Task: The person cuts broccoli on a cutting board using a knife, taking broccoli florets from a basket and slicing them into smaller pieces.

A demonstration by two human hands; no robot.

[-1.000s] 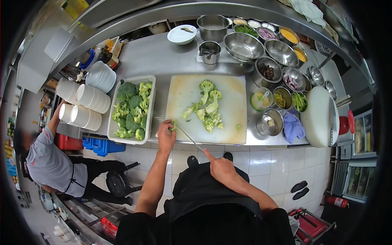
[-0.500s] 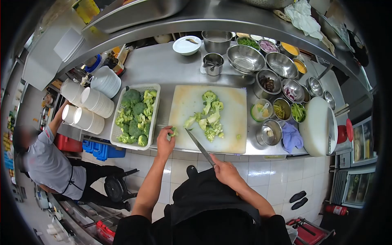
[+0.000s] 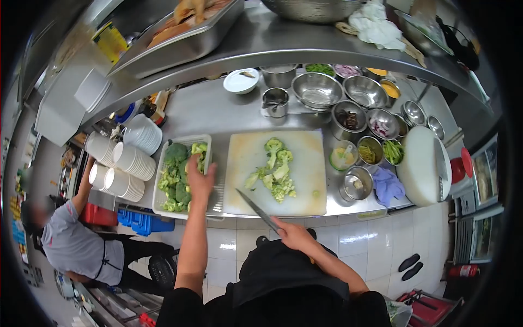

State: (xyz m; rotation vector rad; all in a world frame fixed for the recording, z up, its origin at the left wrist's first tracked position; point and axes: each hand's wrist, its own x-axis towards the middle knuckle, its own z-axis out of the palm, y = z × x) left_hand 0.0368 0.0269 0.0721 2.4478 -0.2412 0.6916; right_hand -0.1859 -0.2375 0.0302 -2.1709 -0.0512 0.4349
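My left hand is over the right side of a white basket heaped with broccoli. Its thumb and fingers are apart; whether the fingertips touch a floret is hard to see. In my right hand is the handle of a knife, whose blade points up and left over the front edge of the white cutting board. Cut broccoli pieces lie in the middle of the board, with one small bit to their right.
Stacked white containers stand left of the basket. Metal bowls and a blue cloth are to the right. A steel shelf crosses above the counter. At the far left a person in grey reaches toward the counter.
My left hand has moved from the board's left edge up and left to the basket, and the piece it held is no longer visible there. The knife is slightly lower. The view has shifted.
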